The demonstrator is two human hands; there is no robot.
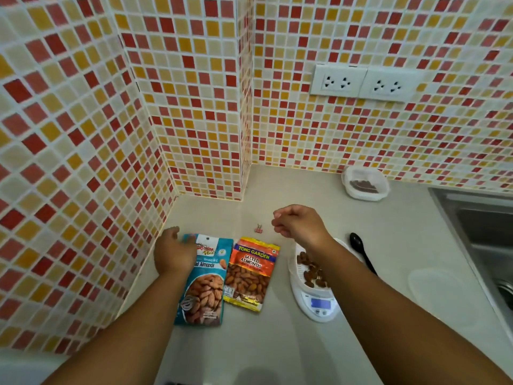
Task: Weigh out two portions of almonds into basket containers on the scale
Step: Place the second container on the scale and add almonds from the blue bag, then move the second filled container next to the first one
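Almonds (312,270) lay in a white basket container (294,266) sitting on the scale (316,304), while a lidded tub (365,183) holding something dark stood well apart by the wall, probably the first portion. The left hand (173,252) rested with relaxed fingers on the top of the blue almond bag (204,284), beside the orange salted-almond bag (249,273); the right hand (298,222) hovered loosely curled above the counter (277,343), holding nothing visible. The second portion seemed underway, and next would likely call for checking the display, then topping up or closing the bag with the small clip (258,228).
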